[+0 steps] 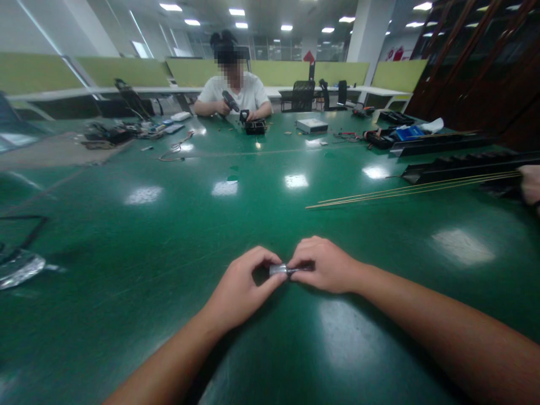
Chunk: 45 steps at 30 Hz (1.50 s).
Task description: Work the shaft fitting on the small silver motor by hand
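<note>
A small silver cylinder (277, 270) with a thin dark shaft (298, 270) lies level just above or on the green table (169, 242); I cannot tell which. My left hand (247, 287) is closed in a pinch, thumb and fingers on the silver part. The dark shaft sits between the thumb and fingers of my right hand (324, 264), which is also closed. Both hands almost meet where cylinder and shaft join. Fingers hide part of the piece, and its exact kind is too small to make out.
Thin brass-coloured rods (379, 194) reach in from the right, near another person's hand (530, 183). Black metal channels (459, 166) lie behind them. Across the table a person (236, 93) holds a power drill (230, 101) over a black part (254, 126). Foil (21, 270) is at left.
</note>
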Available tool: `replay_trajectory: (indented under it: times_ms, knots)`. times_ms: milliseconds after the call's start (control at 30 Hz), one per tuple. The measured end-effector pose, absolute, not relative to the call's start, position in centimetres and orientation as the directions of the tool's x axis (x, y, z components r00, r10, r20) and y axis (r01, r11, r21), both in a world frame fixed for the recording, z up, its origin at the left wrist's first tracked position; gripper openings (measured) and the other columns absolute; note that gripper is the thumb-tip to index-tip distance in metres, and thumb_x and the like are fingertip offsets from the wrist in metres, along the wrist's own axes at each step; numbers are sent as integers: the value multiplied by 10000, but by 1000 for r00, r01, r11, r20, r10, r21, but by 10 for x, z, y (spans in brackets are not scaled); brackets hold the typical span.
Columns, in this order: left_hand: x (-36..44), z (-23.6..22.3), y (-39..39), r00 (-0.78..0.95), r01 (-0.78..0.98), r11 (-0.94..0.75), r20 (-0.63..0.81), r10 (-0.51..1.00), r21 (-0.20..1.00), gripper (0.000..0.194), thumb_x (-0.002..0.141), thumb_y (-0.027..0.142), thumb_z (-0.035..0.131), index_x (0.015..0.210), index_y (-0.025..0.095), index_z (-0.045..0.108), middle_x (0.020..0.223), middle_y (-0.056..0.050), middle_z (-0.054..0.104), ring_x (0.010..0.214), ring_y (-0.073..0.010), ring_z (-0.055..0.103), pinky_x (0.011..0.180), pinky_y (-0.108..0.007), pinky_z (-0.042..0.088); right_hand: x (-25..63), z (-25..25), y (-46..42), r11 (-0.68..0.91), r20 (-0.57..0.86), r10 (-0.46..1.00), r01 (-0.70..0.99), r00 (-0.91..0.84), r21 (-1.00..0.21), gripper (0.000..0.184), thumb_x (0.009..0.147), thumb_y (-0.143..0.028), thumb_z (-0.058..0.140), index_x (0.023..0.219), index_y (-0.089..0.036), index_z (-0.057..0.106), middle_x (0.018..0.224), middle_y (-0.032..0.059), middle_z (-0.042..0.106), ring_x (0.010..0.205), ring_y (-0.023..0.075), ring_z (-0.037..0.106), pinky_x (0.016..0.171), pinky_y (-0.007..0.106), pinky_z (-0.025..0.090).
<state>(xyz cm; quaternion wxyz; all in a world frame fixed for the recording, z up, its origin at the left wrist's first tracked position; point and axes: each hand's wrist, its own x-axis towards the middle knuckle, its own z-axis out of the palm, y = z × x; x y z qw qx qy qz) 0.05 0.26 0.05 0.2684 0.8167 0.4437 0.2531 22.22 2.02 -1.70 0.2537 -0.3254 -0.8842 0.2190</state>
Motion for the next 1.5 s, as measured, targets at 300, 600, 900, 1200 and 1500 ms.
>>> replay_trajectory:
  times_ms: [300, 600, 900, 1200, 1500]
  knots:
    - [-1, -2, 3, 478, 594, -458, 167, 862, 662, 154, 801, 257, 712, 934, 201, 659, 927, -30, 685, 863, -202, 632, 780, -310, 483, 222, -18, 20, 689, 336, 694, 453, -637, -565, 78, 778, -202, 715, 854, -185, 717, 780, 19, 697, 762, 161, 607, 744, 294, 406]
    - [-2, -4, 3, 478, 598, -469, 180, 860, 651, 151, 803, 273, 711, 901, 194, 627, 931, -35, 674, 869, -207, 629, 785, -318, 483, 225, -18, 19, 685, 345, 700, 451, -625, -572, 83, 740, -176, 701, 823, -187, 696, 779, 17, 702, 772, 169, 619, 772, 306, 420]
    - [-4, -5, 2, 479, 599, -471, 182, 859, 648, 156, 810, 287, 706, 905, 191, 628, 932, -40, 675, 870, -210, 630, 789, -324, 485, 228, -19, 21, 693, 353, 693, 446, -629, -566, 53, 735, -179, 695, 787, -181, 683, 758, 17, 698, 758, 172, 620, 772, 311, 421]
    - [-4, -3, 1, 474, 592, -467, 185, 861, 657, 152, 799, 280, 716, 896, 195, 635, 936, -40, 688, 879, -215, 640, 800, -330, 496, 233, -15, 25, 693, 346, 686, 432, -640, -577, 63, 707, -166, 716, 731, -183, 661, 744, 15, 692, 729, 167, 622, 745, 305, 433]
    - [-5, -4, 0, 461, 599, -444, 167, 872, 666, 164, 804, 295, 725, 898, 193, 636, 935, -29, 677, 875, -205, 632, 799, -327, 483, 245, -13, 32, 676, 285, 674, 415, -682, -609, 44, 706, -151, 697, 740, -175, 682, 733, 14, 683, 700, 153, 616, 726, 287, 466]
